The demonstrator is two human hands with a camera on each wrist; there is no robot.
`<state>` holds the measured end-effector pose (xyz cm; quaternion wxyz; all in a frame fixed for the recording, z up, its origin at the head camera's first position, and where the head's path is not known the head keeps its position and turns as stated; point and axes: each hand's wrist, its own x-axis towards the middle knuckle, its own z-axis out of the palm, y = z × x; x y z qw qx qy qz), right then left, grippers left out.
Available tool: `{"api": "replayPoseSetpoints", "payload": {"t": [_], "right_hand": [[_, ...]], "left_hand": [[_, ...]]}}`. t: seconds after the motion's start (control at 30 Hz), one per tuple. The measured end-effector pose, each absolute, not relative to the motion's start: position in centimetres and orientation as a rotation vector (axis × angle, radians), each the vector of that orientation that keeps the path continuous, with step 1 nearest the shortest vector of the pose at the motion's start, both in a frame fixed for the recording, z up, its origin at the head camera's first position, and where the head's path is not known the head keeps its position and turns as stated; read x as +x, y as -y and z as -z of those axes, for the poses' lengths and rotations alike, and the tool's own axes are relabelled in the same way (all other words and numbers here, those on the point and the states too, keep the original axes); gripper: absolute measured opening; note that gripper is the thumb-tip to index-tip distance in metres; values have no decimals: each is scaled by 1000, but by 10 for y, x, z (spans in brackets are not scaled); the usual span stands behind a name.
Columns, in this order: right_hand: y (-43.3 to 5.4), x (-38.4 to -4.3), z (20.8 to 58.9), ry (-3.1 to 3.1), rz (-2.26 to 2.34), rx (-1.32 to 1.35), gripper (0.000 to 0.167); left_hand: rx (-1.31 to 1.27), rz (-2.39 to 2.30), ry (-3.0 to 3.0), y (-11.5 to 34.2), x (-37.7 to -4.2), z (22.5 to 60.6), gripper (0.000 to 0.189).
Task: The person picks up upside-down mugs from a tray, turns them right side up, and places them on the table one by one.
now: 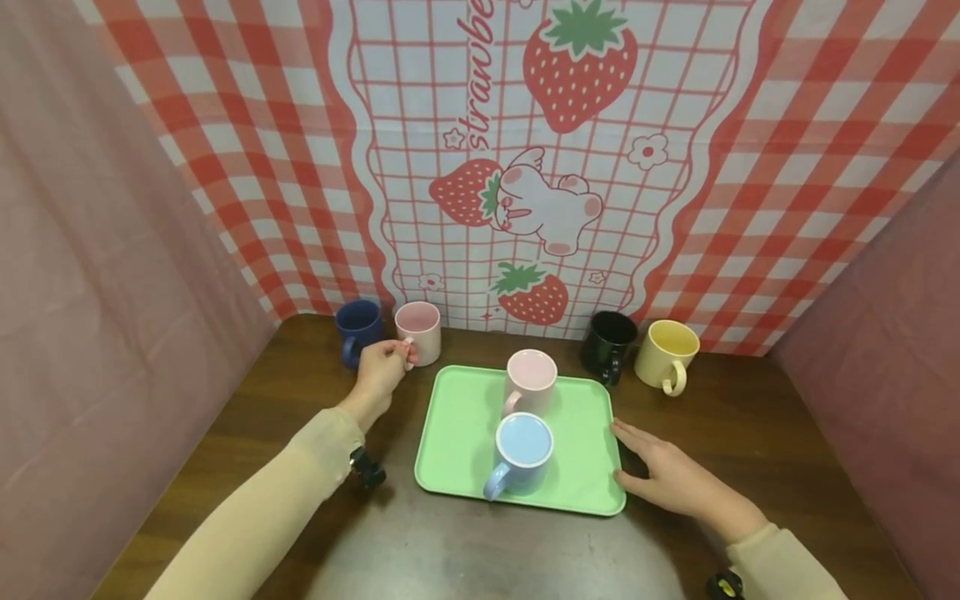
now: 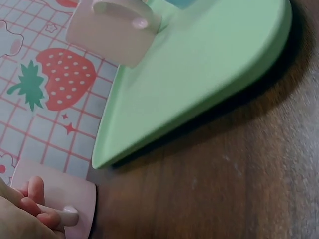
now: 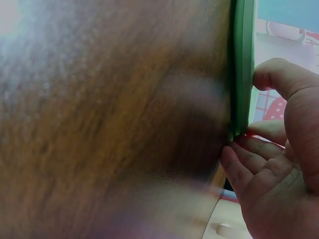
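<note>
My left hand (image 1: 377, 372) pinches the handle of a pale pink mug (image 1: 426, 340) standing upright at the back left; the left wrist view shows fingers curled round that handle, with the mug (image 2: 52, 191) partly hidden behind them. My right hand (image 1: 667, 477) touches the right edge of a light green tray (image 1: 453, 442), thumb and fingers spread and fairly straight. On the tray stand another pink mug (image 1: 531, 377) and, nearer to me, a light blue mug (image 1: 522, 467). In the right wrist view, the fingers rest by the tray's rim (image 3: 243, 74).
A dark blue mug (image 1: 358, 321) stands left of the gripped mug. At the back right are a black mug (image 1: 606, 342) and a yellow mug (image 1: 663, 354). Behind them hangs a strawberry-print cloth (image 1: 465, 275); pink curtains (image 1: 112, 292) flank the brown wooden table (image 1: 738, 433).
</note>
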<state>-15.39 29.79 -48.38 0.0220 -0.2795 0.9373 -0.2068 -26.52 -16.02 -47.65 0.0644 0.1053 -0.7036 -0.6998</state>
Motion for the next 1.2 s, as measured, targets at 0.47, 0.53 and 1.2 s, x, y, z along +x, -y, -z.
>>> {"api": "replayPoseSetpoints", "payload": {"t": [0.47,0.53,1.2], "right_hand": [[-296,-153,483,-2912,627,-851,74],[-297,-153,483,-2914,632,-848,74],[-302,-154,490,-2942,654,-900,76]], "left_hand": [[266,1973,2336,162,-265,470,28],[256,1972,2350,162,-266,470,28],[169,1794,2451,169,-260,470,34]]}}
